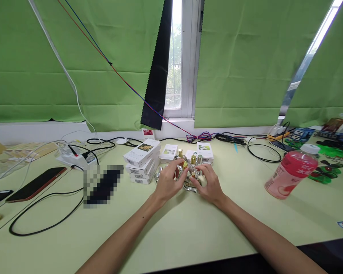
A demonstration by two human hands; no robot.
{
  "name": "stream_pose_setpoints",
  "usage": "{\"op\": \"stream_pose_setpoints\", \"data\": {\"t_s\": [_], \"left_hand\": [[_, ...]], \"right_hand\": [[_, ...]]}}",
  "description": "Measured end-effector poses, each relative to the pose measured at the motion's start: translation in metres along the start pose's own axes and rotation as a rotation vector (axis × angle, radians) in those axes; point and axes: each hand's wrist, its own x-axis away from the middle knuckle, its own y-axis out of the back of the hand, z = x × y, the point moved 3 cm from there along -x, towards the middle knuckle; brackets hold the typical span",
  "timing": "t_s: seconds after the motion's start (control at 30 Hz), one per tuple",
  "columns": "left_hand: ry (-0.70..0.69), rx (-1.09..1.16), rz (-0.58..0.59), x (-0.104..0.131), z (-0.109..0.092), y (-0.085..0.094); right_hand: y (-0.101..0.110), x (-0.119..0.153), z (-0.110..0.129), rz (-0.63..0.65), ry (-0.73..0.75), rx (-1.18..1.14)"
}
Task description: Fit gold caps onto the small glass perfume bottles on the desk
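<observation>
Several small glass bottles with gold or silvery caps stand bunched together at the middle of the table. My left hand point(169, 182) has its thumb and index finger closed around a gold-capped bottle point(185, 164) on the near side of the bunch. Close beside it, the curved fingers and thumb of my right hand point(211, 185) are round another small bottle point(193, 174) with a gold top. The fingers partly hide both bottles. Behind them rises a further bottle with a gold cap point(180, 153).
White boxes point(143, 153) are stacked left of the bottles, with more boxes point(205, 151) behind. A pink drink bottle point(288, 173) stands right. Phones point(37, 184), a power strip point(76, 158) and a looped black cable lie left; coiled cables point(230, 139) run along the back.
</observation>
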Motion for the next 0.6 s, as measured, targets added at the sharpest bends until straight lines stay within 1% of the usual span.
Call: {"op": "stream_pose_setpoints", "data": {"t_s": [0.1,0.17,0.6], "left_hand": [[-0.073,0.030,-0.056,0.0013,0.0008,-0.0016],[-0.096,0.043,-0.075,0.0018,0.0016,-0.0025],[-0.117,0.056,-0.093,0.0033,0.0011,-0.0038]], "right_hand": [[-0.0008,0.0003,-0.0006,-0.009,0.022,-0.021],[-0.0012,0.0005,-0.0009,-0.011,0.027,-0.031],[-0.0002,0.0001,-0.0005,0.002,0.024,-0.037]]}}
